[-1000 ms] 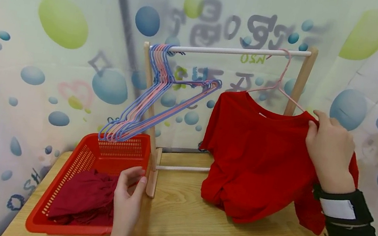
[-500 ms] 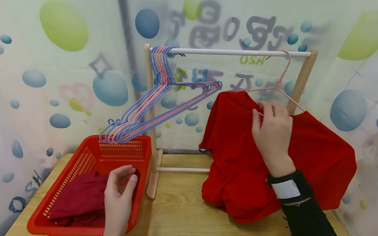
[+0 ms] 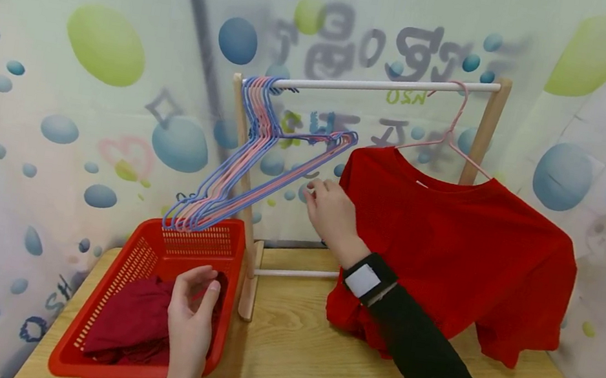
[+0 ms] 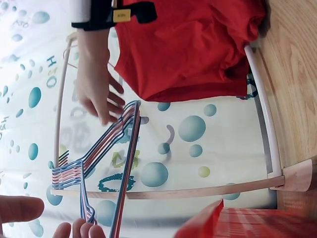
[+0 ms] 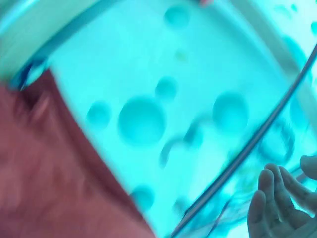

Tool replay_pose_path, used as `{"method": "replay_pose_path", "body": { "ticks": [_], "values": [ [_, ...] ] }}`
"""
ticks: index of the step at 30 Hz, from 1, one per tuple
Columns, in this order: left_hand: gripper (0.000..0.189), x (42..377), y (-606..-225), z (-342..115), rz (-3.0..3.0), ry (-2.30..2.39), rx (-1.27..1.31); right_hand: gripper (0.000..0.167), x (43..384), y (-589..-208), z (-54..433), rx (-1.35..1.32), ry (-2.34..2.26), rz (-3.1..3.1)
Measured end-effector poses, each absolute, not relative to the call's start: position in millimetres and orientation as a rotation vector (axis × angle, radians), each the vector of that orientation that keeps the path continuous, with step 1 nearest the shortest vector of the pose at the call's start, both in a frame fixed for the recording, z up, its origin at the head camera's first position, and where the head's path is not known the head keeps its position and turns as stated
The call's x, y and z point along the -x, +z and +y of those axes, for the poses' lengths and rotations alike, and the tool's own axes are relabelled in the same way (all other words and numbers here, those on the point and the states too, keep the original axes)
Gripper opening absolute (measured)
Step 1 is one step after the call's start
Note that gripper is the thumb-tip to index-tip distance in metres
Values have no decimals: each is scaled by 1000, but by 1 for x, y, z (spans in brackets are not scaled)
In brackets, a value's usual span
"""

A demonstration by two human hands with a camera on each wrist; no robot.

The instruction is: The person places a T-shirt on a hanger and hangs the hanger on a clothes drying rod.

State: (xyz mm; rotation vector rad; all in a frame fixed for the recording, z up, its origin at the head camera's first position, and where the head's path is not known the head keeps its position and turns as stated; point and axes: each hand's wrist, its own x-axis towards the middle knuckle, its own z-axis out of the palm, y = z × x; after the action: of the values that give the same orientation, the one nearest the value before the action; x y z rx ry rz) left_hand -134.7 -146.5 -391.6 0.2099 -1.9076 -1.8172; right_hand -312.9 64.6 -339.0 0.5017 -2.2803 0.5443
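A red shirt [image 3: 464,252] hangs at the right of the rack on a pink hanger [image 3: 452,133]. My right hand [image 3: 331,214] is in the air just left of the shirt, its fingers loosely bent and holding nothing. Near its fingertips are the lower ends of a bunch of blue and pink hangers [image 3: 235,172], hooked on the left of the rack. In the right wrist view the same hand [image 5: 285,203] shows relaxed fingers near a hanger's bar. My left hand [image 3: 191,316] hovers over the red basket [image 3: 198,239], thumb and fingers apart, with nothing in it.
Folded dark red cloth [image 3: 132,323] lies in the basket. The rack has a white top rail [image 3: 377,86], wooden posts [image 3: 487,128] and a white lower bar [image 3: 296,273]. It stands on a wooden table [image 3: 289,357] before a patterned wall cloth [image 3: 124,45].
My right hand has let go of the shirt's right shoulder and moved left across its front toward the hangers. The shirt's sleeve now hangs free. My left hand has shifted slightly left.
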Motion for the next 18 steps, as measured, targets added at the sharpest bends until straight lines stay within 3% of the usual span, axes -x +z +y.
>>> {"method": "replay_pose_path", "body": {
  "ticks": [8,18],
  "values": [
    [24,135,-392,-147,-1905,-1818,-216,23,302,-342,3,-735,765,-2317],
    [24,134,-393,-143,-1919,-1806,-221,30,298,-328,-38,-671,1523,-2313]
  ]
}}
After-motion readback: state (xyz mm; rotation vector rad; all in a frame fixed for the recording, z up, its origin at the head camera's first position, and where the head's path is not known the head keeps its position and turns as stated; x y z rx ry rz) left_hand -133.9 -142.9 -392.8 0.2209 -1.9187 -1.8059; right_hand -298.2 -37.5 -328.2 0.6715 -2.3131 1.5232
